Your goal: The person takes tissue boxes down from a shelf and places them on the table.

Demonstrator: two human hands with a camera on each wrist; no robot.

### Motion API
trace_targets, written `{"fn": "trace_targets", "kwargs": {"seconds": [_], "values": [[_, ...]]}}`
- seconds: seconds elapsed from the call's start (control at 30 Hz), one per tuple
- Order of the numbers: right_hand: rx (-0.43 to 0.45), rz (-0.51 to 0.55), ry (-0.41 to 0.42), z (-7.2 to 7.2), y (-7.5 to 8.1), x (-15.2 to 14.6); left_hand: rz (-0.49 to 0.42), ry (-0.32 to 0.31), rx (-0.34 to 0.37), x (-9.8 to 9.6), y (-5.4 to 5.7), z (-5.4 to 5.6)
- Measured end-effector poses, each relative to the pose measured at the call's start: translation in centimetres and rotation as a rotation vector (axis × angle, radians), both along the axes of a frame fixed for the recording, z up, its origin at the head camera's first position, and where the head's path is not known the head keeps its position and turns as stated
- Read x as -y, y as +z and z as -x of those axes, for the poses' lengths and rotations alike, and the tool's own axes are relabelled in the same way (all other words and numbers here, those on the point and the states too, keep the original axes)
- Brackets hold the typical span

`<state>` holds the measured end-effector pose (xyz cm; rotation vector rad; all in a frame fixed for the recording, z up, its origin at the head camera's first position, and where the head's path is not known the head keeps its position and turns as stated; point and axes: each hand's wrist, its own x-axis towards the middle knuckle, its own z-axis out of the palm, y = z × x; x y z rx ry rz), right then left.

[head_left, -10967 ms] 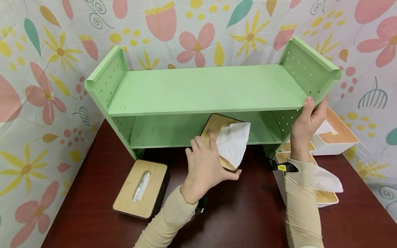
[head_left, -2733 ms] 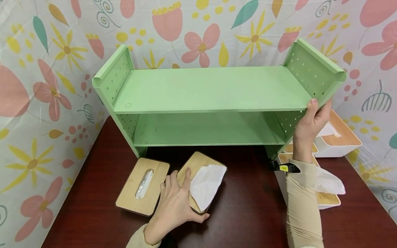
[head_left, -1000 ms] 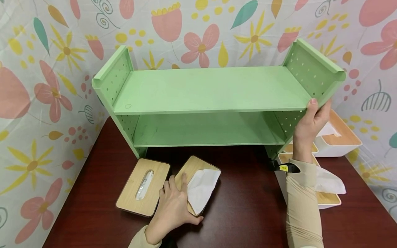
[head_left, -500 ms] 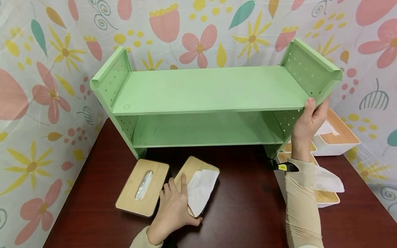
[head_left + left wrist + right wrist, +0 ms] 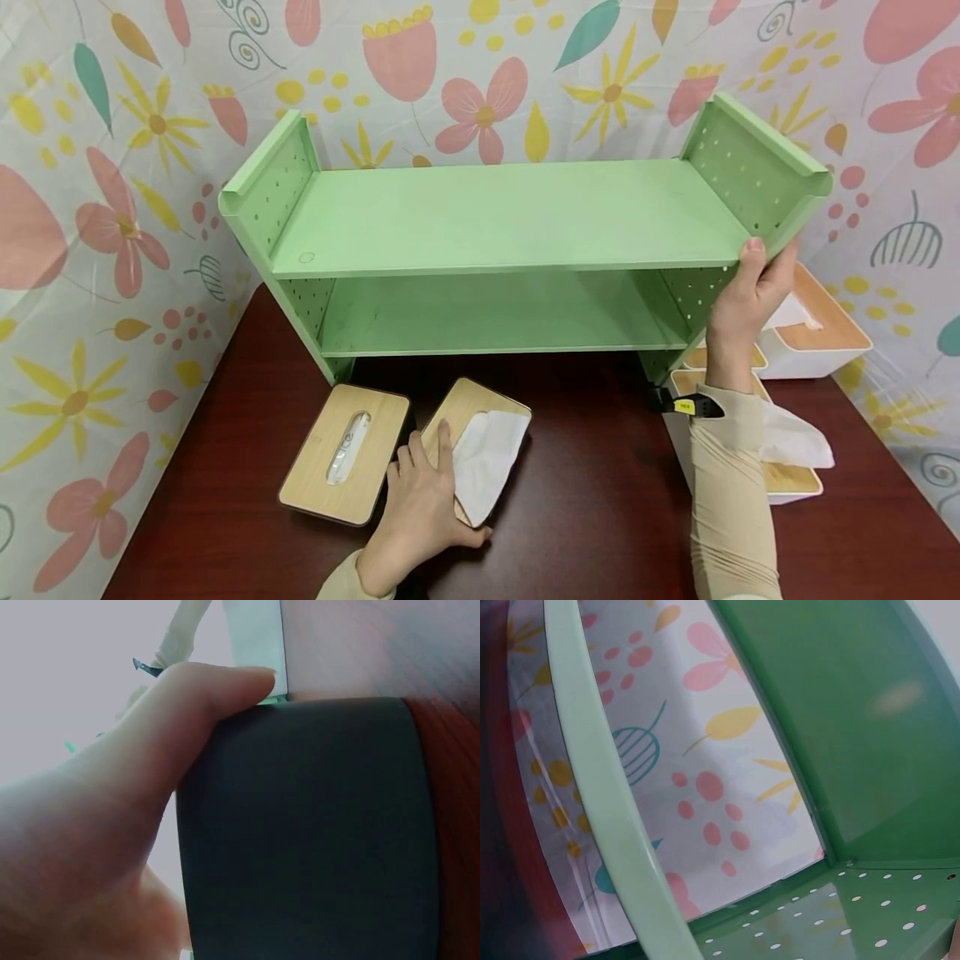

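Observation:
My left hand [image 5: 420,504] grips a dark-sided tissue box [image 5: 459,410] with a wooden top, thumb at its near end and fingers on the far side and top. A white tissue [image 5: 487,462] sticks out of its slot. In the left wrist view the box's dark side [image 5: 315,832] fills the middle, with the thumb over its edge. The box stands at an angle on the table, in front of a green two-tier shelf [image 5: 517,217]. My right hand [image 5: 750,304] holds the shelf's right side panel; the right wrist view shows the shelf's underside and perforated panel [image 5: 885,904].
A second wood-topped dark tissue box [image 5: 318,467], with plastic film showing in its slot, stands left of the held one. Several white tissue boxes [image 5: 821,360] stand at right, partly behind the right arm. The table [image 5: 600,533] is dark red; a floral sheet [image 5: 480,75] hangs behind.
Since the oldest frame, my left hand has brought the tissue box from the lower shelf down beside the other dark box. My right hand has stayed on the panel. The last second shows almost no movement.

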<state>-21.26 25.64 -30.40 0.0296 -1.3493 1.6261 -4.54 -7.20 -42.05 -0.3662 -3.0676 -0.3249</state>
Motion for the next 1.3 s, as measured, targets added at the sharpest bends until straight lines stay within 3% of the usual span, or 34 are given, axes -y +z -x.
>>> {"fn": "trace_targets", "kwargs": {"seconds": [0.13, 0.4, 0.6, 0.77, 0.83, 1.13, 1.3], "values": [[0.002, 0.007, -0.011, -0.1, 0.1, 0.1, -0.025, 0.007, 0.020, 0.0, 0.1, -0.2], [0.008, -0.002, -0.015, -0.4, 0.2, 0.2, -0.119, -0.050, 0.167, 1.1, 1.3, -0.1], [0.002, -0.026, -0.001, -0.5, 0.1, 0.0, -0.261, -0.191, 0.273, 3.1, 3.2, 1.0], [0.023, -0.012, 0.001, -0.6, 0.2, -0.1, -0.274, -0.363, 0.341, 5.7, 5.5, 2.4], [0.022, -0.017, 0.001, -0.5, 0.2, -0.3, -0.287, -0.394, 0.349, 6.8, 6.3, 3.0], [0.017, -0.071, 0.030, -0.7, 0.2, -1.3, -0.303, -0.287, 0.242, 11.7, 9.5, 5.2], [0.003, -0.083, 0.081, -0.3, -1.1, -2.9, -0.285, -0.204, 0.214, 14.6, 10.5, 6.6]]}}
